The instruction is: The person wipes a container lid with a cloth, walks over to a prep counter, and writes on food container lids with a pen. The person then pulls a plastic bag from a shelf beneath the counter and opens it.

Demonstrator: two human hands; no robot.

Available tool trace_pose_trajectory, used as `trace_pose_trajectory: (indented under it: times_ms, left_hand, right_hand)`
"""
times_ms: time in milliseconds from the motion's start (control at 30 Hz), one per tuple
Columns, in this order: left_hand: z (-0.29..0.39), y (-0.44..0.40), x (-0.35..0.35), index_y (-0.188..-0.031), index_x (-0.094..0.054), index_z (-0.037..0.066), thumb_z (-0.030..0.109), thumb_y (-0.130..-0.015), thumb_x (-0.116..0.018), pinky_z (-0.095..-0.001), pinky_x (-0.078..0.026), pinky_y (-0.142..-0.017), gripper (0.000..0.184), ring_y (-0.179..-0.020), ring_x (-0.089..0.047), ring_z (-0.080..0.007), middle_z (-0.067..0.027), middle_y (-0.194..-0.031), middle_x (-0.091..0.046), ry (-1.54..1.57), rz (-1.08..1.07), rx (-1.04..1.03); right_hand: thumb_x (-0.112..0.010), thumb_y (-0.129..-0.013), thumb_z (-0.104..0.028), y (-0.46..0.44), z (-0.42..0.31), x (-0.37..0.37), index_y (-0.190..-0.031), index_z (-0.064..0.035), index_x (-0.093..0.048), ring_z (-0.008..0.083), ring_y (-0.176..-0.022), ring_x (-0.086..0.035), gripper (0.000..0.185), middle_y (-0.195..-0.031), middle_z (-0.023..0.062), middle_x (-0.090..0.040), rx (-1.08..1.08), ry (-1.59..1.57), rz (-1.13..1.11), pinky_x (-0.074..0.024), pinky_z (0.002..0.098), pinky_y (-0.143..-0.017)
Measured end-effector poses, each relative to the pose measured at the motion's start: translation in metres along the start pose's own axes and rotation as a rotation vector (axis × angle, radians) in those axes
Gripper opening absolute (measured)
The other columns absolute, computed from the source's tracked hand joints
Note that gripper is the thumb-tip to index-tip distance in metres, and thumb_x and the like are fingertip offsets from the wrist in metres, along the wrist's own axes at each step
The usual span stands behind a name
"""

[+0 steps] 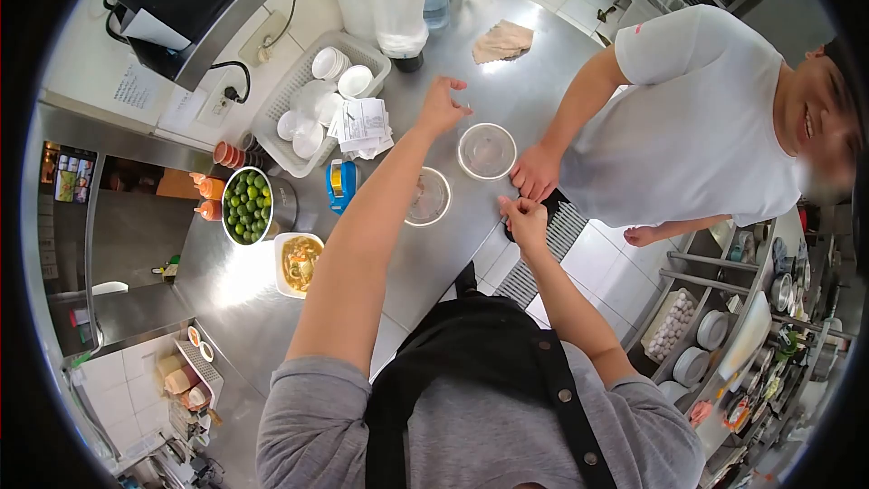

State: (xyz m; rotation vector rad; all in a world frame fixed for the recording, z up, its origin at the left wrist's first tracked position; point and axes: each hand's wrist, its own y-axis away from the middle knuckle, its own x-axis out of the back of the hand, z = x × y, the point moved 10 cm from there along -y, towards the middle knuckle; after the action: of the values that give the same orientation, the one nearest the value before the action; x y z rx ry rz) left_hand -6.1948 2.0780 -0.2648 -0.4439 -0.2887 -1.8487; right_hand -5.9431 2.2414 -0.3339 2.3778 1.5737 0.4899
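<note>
My left hand (444, 109) reaches over the steel counter with its fingers apart and nothing visible in them. Below and to its right stands a round clear-lidded bowl (487, 151). A second round clear-lidded bowl (427, 196) is partly hidden behind my left forearm. My right hand (525, 222) is at the counter's edge, its fingers curled together; whatever they may hold is hidden. Just above it rests a co-worker's hand (536, 172), close to the first bowl.
Left on the counter are a pot of green citrus fruits (286, 208), a soup container (282, 285), a blue tape dispenser (342, 186) and a basket (281, 95) with cups and receipts. A cloth (503, 42) lies at the back. A co-worker in a white shirt (679, 118) stands right.
</note>
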Motion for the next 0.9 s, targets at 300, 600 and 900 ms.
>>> trace_pose_trajectory:
  times_ms: [300,600,900]
  left_hand:
    - [-0.061,0.018,-0.049,-0.117,-0.062,-0.002,0.002,-0.074,-0.073,-0.0290,-0.050,-0.079,0.044,-0.094,-0.060,-0.0189,-0.0120,-0.115,-0.060,0.406,-0.352,0.461]
    - [-0.036,0.005,-0.026,-0.095,-0.070,0.009,0.009,-0.066,-0.080,-0.0344,-0.049,-0.081,0.031,-0.093,-0.061,-0.0251,-0.0158,-0.099,-0.063,-0.309,-0.148,0.027]
    - [-0.046,0.018,-0.034,-0.096,-0.068,0.004,0.040,-0.088,-0.067,-0.0297,-0.049,-0.070,0.037,-0.080,-0.064,-0.0156,-0.0101,-0.092,-0.070,0.520,-0.258,0.427]
  right_hand:
    - [-0.070,-0.087,-0.024,-0.035,-0.003,-0.029,-0.068,0.0006,-0.065,0.0091,-0.035,-0.041,0.032,-0.050,0.0015,-0.051,-0.207,0.008,-0.121,-0.0276,0.0268,-0.033]
    - [-0.070,-0.085,-0.030,-0.037,0.000,-0.022,-0.059,0.0014,-0.065,0.0135,-0.036,-0.046,0.042,-0.042,0.0042,-0.049,-0.197,0.377,-0.036,-0.0333,0.0273,-0.037]
    - [-0.058,-0.096,-0.019,0.012,-0.012,-0.019,-0.108,0.0054,-0.059,0.0146,-0.077,-0.060,0.027,-0.091,0.0101,-0.064,0.008,-0.406,0.008,-0.0489,0.0260,-0.072]
